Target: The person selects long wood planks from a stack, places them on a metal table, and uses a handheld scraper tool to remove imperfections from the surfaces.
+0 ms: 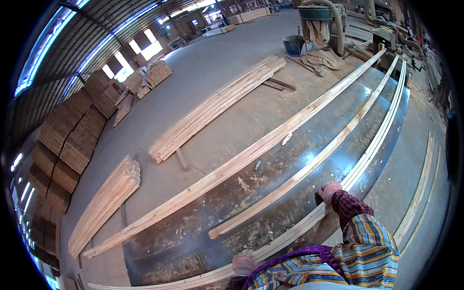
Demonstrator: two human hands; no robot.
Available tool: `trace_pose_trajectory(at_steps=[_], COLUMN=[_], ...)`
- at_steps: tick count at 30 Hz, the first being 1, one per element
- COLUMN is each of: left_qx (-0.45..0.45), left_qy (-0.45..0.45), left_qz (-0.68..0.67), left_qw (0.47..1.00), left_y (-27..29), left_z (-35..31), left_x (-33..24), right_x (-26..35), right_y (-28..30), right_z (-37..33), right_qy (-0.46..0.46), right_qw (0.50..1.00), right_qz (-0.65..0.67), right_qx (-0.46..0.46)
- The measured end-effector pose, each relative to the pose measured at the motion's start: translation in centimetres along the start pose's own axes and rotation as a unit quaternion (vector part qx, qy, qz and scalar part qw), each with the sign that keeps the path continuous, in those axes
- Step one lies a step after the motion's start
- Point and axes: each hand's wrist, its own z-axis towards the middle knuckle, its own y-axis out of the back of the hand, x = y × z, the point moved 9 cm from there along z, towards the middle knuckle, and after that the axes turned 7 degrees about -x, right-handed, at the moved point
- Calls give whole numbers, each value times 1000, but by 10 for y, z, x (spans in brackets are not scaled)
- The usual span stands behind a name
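Long pale wooden strips [295,233] lie side by side along the near edge of a dark metal table [285,205]. My right hand [330,191], in a pinkish glove, is closed around these strips, its fingertips partly hidden. Lower and further left, my left hand [244,263] is closed over the same strips close to my body. A separate wooden strip [290,180] rests along the middle of the table. Beyond it, a thicker run of wooden boards [241,162] stretches along the table's far side toward a machine.
Stacked strips [217,107] and another bundle [107,205] lie past the table. Large timber piles [72,140] stand at left. A machine [384,36] with hoses and a dark blue bucket [293,45] are at the far end. Loose strips [418,193] lie on the floor at right.
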Motion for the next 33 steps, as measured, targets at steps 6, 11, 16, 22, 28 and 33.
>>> trace_pose_trajectory(at_steps=[6, 11, 16, 22, 28, 33], left_qx=[90, -82, 29, 54, 62, 72], left_qy=[39, 103, 134, 137, 124, 138], left_qz=[5, -80, -32, -7, 7, 0], left_qw=[995, 988, 990, 989, 990, 988], left_y=[-14, -18, -36, -36, -35, -34], left_z=[-6, -1, 11, 23, 35, 31], left_x=[14, 13, 9, 5, -5, -1], right_x=[11, 7, 25, 177, 169, 157], right_y=[-12, -7, 1, 128, 244, 245], right_z=[14, 8, 3, -164, -343, -334], right_qy=[33, 23, 43, 457, 802, 819], right_qw=[999, 999, 965, 563, 195, 171], right_qz=[-4, 39, 252, 651, 490, 492], right_qx=[-22, -30, -54, 224, 279, 240])
